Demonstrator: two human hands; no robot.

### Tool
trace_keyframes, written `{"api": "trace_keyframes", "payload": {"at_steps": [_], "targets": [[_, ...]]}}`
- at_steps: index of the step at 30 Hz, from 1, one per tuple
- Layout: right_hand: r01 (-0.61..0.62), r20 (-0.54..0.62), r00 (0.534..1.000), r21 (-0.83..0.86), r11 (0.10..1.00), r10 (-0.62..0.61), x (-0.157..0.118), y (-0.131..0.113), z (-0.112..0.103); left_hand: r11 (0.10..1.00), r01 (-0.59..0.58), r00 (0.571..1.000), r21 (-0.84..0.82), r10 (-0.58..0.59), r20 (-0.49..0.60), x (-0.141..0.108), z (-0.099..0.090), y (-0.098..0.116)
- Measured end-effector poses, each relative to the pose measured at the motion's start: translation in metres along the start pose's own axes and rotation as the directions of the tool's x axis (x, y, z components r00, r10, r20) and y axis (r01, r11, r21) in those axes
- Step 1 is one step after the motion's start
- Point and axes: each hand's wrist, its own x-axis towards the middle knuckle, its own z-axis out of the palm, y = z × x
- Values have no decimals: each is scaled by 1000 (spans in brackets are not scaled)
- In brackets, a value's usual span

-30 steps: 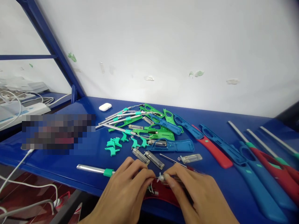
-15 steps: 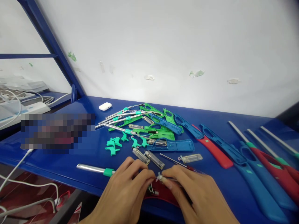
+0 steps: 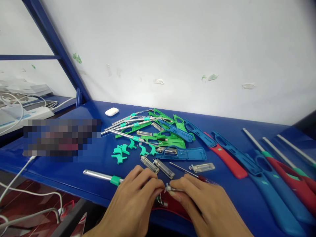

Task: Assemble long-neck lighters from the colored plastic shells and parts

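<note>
Head view | lower centre | right hand (image 3: 209, 204): we're pinching a fuel tank (image 3: 169, 188), likely light, slippery, best held mid-body | left hand (image 3: 134, 200): curling, grip we can't tell

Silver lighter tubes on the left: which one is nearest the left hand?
The front tube, its teal collar beside the left hand. It lies apart, while the other left-side tubes overlap farther back.

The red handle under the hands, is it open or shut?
Open, where it shows: the red handle has its insides uncovered, with a white wire and small white piece visible.
</note>
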Motion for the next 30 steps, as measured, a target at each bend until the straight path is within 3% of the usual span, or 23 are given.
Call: {"api": "trace_keyframes", "payload": {"at_steps": [7,14,18,24,30], "targets": [[-38,-17,999,24,999,39,-4,-1,3,999,-38,999,15,39,-29,1,-1,0],[-100,-62,992,105,989,107,-6,-3,1,1000,10,998,-6,-10,-63,-2,1,2],[-72,-75,994,99,992,79,-7,1,1,999,20,995,-30,-23,-94,-3,1,1],[13,-207,978,-45,999,-22,-4,4,1,996,25,992,-88,-36,-125,-3,2,-1],[31,-217,975,-94,995,-51,-4,2,0,994,13,990,-106,-28,-139,-4,5,-1]]}}
